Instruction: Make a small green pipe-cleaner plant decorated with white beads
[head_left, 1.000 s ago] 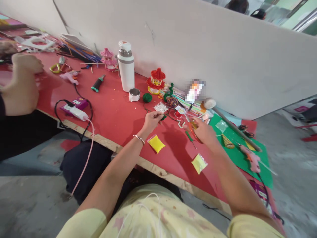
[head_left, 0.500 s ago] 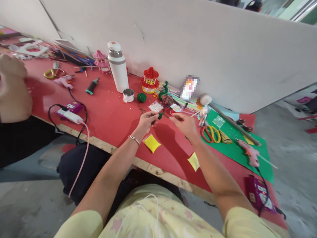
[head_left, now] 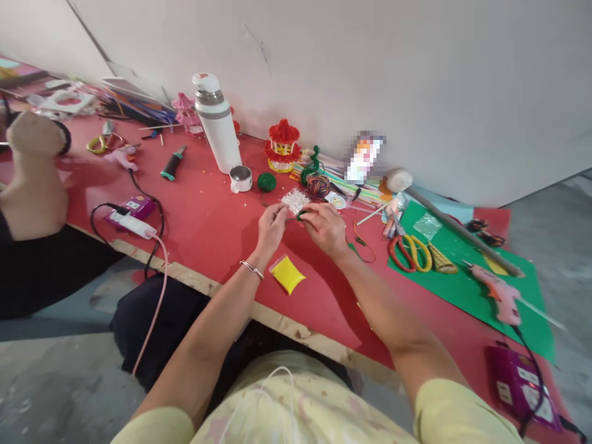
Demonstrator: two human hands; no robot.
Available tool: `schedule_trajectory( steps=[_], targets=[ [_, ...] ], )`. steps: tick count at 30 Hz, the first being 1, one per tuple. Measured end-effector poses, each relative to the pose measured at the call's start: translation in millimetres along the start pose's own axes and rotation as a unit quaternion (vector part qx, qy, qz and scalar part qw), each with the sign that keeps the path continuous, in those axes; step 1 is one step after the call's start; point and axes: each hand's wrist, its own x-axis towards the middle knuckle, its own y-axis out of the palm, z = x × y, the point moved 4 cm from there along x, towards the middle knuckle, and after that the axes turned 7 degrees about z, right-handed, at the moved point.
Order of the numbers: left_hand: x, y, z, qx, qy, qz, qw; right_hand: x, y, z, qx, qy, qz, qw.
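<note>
My left hand [head_left: 272,228] pinches one end of a thin green strand near the table's middle. Close to its right, my right hand [head_left: 325,227] has its fingers closed on a small green piece [head_left: 301,214] on that strand. Just beyond the hands lies a bag of white beads [head_left: 295,200]. A green yarn ball [head_left: 266,181] sits behind my left hand, and a multicoloured yarn ball [head_left: 318,185] behind my right. Nearer me is a yellow packet [head_left: 287,274]. A thin cord [head_left: 365,246] lies right of my right hand.
A white bottle [head_left: 217,126], a cup [head_left: 241,179] and a red pagoda model [head_left: 283,146] stand at the back. Scissors [head_left: 411,253] and a pink glue gun [head_left: 499,293] lie on green sheet at right. Another person's arm [head_left: 34,179] rests at far left.
My right hand has moved left, closer to my left hand, and now closes on the green piece that was at my left fingertips. The view has shifted slightly.
</note>
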Motion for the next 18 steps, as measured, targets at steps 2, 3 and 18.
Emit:
schedule_trajectory(
  steps=[2,3,18],
  targets=[
    [-4,8.8,2,-0.051,-0.101,0.093,0.989,-1,1,-1,-0.032,-0.009,-0.003,0.999],
    [-6,11.6,1,-0.071,-0.119,0.119,0.983,-1,1,-2,-0.038,-0.006,-0.004,0.999],
    [-12,11.6,-1,0.185,0.019,0.078,0.979,-7,9,-18,0.223,0.179,0.0,0.958]
  ],
)
